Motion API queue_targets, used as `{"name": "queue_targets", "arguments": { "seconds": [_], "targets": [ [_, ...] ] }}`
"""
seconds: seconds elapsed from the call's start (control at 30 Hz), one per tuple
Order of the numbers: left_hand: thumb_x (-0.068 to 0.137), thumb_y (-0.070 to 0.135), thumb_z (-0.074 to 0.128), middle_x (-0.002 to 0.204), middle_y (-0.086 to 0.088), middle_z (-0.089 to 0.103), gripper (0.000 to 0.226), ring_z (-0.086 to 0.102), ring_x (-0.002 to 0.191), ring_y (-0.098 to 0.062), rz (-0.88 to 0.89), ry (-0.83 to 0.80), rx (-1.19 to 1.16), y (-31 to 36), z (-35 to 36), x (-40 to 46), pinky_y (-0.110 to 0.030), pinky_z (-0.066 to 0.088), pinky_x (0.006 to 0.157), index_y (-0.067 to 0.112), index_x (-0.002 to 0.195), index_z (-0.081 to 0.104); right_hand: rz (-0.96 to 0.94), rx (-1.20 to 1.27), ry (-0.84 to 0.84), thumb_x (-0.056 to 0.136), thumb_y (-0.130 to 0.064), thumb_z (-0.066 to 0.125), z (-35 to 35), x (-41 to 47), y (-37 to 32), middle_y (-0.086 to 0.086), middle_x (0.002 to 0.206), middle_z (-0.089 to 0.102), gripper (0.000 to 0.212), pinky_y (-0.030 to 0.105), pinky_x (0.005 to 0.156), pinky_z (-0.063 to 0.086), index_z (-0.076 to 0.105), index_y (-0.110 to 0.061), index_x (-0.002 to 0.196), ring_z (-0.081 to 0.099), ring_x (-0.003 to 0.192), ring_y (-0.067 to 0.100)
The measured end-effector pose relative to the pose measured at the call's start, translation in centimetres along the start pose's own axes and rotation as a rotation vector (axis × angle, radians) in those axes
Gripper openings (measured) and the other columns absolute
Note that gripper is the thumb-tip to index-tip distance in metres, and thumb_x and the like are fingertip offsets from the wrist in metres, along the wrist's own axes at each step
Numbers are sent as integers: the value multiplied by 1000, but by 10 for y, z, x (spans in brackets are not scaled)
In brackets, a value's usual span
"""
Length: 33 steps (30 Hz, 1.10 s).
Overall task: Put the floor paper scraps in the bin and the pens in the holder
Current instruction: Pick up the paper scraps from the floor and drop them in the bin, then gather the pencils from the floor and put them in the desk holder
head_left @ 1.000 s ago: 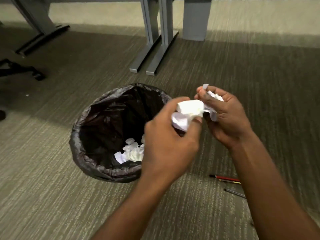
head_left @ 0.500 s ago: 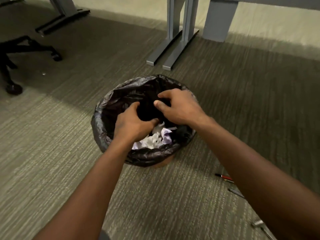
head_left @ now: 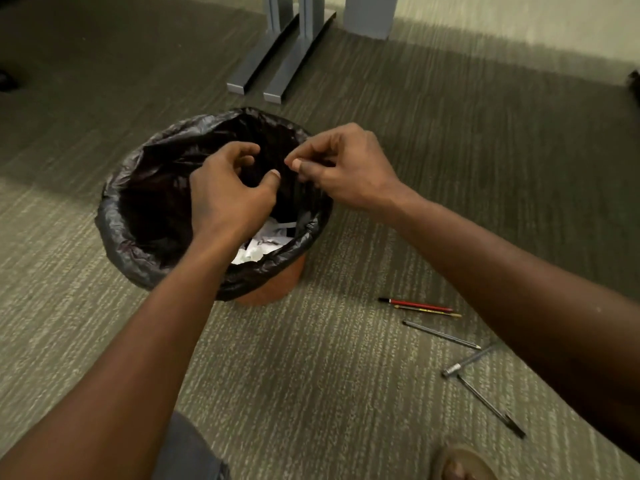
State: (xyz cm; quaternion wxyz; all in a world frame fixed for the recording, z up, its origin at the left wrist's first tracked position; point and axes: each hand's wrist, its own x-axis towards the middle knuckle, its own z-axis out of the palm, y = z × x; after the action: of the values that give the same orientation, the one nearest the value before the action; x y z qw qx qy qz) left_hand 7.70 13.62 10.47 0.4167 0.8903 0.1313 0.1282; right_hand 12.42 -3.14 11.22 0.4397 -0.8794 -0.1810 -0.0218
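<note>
I judge the paper step to be closing out here, so the way to do it well is to let both hands empty fully over the mouth of the round bin lined with a crinkled black plastic bag [head_left: 145, 216], then lift clear without snagging the loose liner. The crumpled white paper scraps [head_left: 263, 242] lie inside, against the near-right wall, partly hidden by my forearm; they look light and springy, so they could bounce out if dropped from high. My left hand [head_left: 228, 195] hovers over the opening with fingers loosely curled and nothing visible in it. My right hand [head_left: 346, 168] sits over the right rim, thumb and fingertips drawn close; whether they pinch a last scrap I cannot tell. On the grey-green striped carpet floor [head_left: 329, 375], right of the bin, lie the thin pens and pencils [head_left: 440, 334]: a red one, a yellow one touching it, and 3 darker ones nearer me. No holder shows. Grey metal desk legs [head_left: 277, 64] stand beyond the bin.
</note>
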Motion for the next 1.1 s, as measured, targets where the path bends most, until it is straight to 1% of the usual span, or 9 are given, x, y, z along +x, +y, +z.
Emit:
{"name": "queue_targets", "arguments": {
  "seconds": [0.17,0.33,0.43,0.57,0.7,0.8,0.93,1.03,1.1],
  "targets": [
    [87,38,70,117,7,74,39,66,110,-3,206,100,-27,15,13,-10,-26,55,99,22,122,71,65,31,22,85,-18,80,-33,-12,12,-4,85,80,10,31,76,65,81,-18,95,76,78,4],
    [97,29,62,103,6,74,21,69,95,-6,411,52,-179,41,36,-43,-32,57,86,16,108,75,122,-61,1,88,-16,78,-78,-52,32,-6,85,79,8,30,79,64,80,-18,96,76,79,3],
    [98,23,64,99,4,74,16,69,94,-11,520,-89,-221,51,65,-75,-38,56,83,13,102,76,193,-94,-10,85,-25,82,-104,-94,49,-4,82,79,10,35,75,65,80,-18,91,76,76,7],
    [96,23,66,99,7,74,13,67,96,-8,564,-344,-157,44,113,-106,-35,55,84,17,101,76,333,-84,34,85,-33,81,-120,-161,86,-5,78,78,13,39,70,64,80,-20,89,75,72,9],
    [98,35,60,91,4,76,24,68,84,-10,534,-653,-45,22,169,-122,-39,57,75,17,98,76,562,-23,181,85,-25,81,-117,-235,133,-6,79,78,4,33,71,62,78,-23,89,74,75,11],
    [96,45,56,85,3,76,33,68,76,-13,489,-876,89,4,212,-140,-41,56,71,19,94,77,725,-16,325,84,-15,81,-106,-299,165,-6,77,77,8,32,69,60,79,-23,85,73,71,12],
    [92,45,59,99,4,75,26,68,92,-16,502,-973,263,-17,255,-162,-38,57,83,27,100,74,884,-176,310,82,-15,81,-74,-362,212,-11,74,76,12,34,71,61,78,-26,77,70,65,3],
    [95,35,61,118,0,71,27,65,112,-22,551,-971,384,-25,277,-169,-38,53,96,24,118,71,883,-221,244,81,-14,81,-52,-383,236,-12,78,77,17,12,66,53,76,-30,77,69,65,-1],
    [95,30,59,122,0,69,28,63,116,-24,585,-984,441,-28,288,-172,-41,52,99,24,121,69,887,-222,231,81,-16,81,-44,-388,245,-11,77,76,11,7,64,48,78,-27,79,67,65,-4]
  ]
}}
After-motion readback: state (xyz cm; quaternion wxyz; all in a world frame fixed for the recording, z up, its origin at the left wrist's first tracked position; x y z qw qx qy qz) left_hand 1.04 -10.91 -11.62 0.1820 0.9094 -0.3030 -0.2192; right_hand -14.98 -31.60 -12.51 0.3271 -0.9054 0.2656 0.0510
